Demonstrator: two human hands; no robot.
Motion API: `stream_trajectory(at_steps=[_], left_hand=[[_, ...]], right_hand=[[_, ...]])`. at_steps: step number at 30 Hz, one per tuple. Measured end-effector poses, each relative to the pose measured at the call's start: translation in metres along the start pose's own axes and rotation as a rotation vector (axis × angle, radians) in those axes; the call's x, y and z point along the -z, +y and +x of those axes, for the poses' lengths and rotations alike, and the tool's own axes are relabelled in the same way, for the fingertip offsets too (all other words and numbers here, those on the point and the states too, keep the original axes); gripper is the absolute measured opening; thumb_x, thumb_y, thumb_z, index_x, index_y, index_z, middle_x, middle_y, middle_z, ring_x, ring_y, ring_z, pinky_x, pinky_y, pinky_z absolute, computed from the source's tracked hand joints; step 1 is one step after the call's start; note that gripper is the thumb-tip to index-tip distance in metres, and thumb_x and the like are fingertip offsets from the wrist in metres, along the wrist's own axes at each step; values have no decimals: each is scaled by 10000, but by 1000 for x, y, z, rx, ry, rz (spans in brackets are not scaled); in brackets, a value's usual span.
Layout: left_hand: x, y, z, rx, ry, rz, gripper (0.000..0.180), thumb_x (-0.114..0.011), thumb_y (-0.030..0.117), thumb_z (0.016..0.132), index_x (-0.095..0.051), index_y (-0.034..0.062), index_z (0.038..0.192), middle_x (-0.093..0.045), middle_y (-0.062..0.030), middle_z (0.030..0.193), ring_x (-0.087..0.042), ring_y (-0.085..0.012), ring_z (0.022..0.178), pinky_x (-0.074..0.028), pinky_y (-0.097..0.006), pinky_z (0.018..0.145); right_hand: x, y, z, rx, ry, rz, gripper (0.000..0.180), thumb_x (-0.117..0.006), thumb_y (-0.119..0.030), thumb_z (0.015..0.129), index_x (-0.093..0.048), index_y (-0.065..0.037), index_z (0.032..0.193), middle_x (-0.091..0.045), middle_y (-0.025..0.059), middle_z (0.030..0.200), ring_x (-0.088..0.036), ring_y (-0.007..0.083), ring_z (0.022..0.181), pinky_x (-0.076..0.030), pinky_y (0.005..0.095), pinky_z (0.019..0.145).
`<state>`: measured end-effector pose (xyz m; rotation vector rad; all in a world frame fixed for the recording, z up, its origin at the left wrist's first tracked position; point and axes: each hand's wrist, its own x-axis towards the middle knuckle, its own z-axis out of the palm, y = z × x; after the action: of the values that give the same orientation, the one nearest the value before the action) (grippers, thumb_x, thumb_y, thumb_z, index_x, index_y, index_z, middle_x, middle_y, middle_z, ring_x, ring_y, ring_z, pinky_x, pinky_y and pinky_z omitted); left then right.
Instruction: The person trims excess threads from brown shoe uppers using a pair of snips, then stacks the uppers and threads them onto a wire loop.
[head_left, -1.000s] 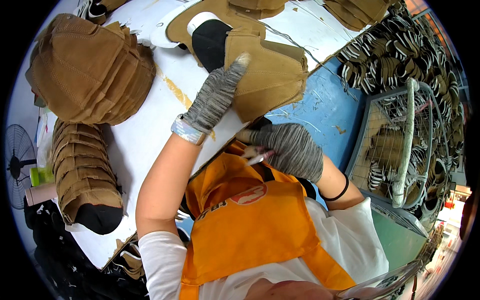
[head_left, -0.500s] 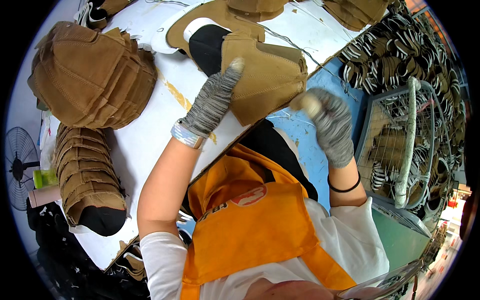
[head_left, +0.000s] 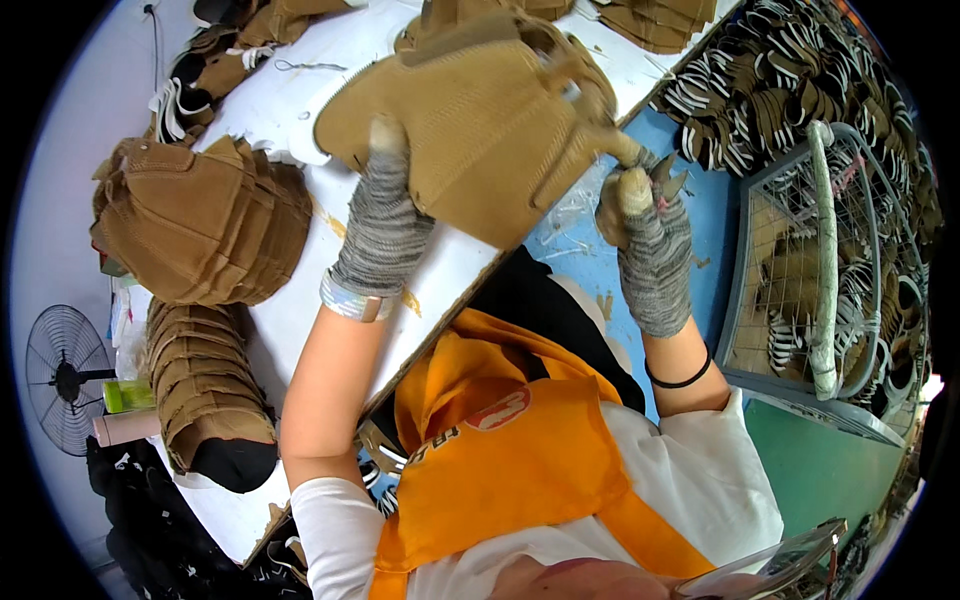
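A person in an orange apron trims a tan shoe upper [head_left: 480, 130] at the near edge of a white bench [head_left: 300, 330]. The left hand [head_left: 385, 215], in a grey knitted glove, lies on the upper with its fingers pressed together and flat, thumb tucked under the near margin, pinning the piece so that its right part overhangs the bench edge. The right hand [head_left: 648, 235], gloved alike, is closed around small snips [head_left: 668, 178] whose blades stand slightly apart just beside a projecting tab of the upper; whether the blades touch the material cannot be told. The step in hand appears to be the clipping of a loose thread or excess margin at that tab; the next move would call for bringing the blades squarely onto the stray bit while the left hand keeps the piece taut and motionless. The upper is a flat, many-lobed panel of ribbed woven fabric with stitched seams. Stacks of like tan uppers [head_left: 200, 225] lie near the far left edge of the bench, some showing black linings [head_left: 235, 465]. Beyond the bench's right side stands a wire basket [head_left: 820, 250] amid heaped black-and-white striped pieces [head_left: 780, 70]; a small fan [head_left: 62, 380] sits at far left.
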<state>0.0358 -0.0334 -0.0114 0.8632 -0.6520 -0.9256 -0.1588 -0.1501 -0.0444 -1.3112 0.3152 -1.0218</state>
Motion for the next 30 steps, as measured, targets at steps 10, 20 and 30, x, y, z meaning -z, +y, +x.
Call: stream_trajectory(at_steps=[10,20,30], left_hand=[[-4,-10,-12,-110,-61,523,671,-766,380,733,-495,23,1233,-590,-73,1121,-551,-174,1018,-451,-300,894],[-8,-26,-11,-132,36,496,670,-819,329,685,-526,29,1208,-601,-79,1107,-550,-186,1030,-445,-303,902],[12,-39,-16,-125,-5,432,650,-784,346,725,-509,15,1211,-595,-89,1096,-552,-189,1041,-442,-313,921]], right_hand=[[-2,-33,15,262,162,-146,335,-604,-212,897,-578,-32,1178,-619,49,1028,-578,109,919,-483,246,821],[31,-8,0,-27,59,-70,417,-611,-422,878,-608,-51,1068,-613,23,812,-576,101,723,-486,233,666],[5,-9,0,-395,-27,107,279,-638,-310,880,-650,-46,969,-581,-11,716,-524,82,644,-461,226,622]])
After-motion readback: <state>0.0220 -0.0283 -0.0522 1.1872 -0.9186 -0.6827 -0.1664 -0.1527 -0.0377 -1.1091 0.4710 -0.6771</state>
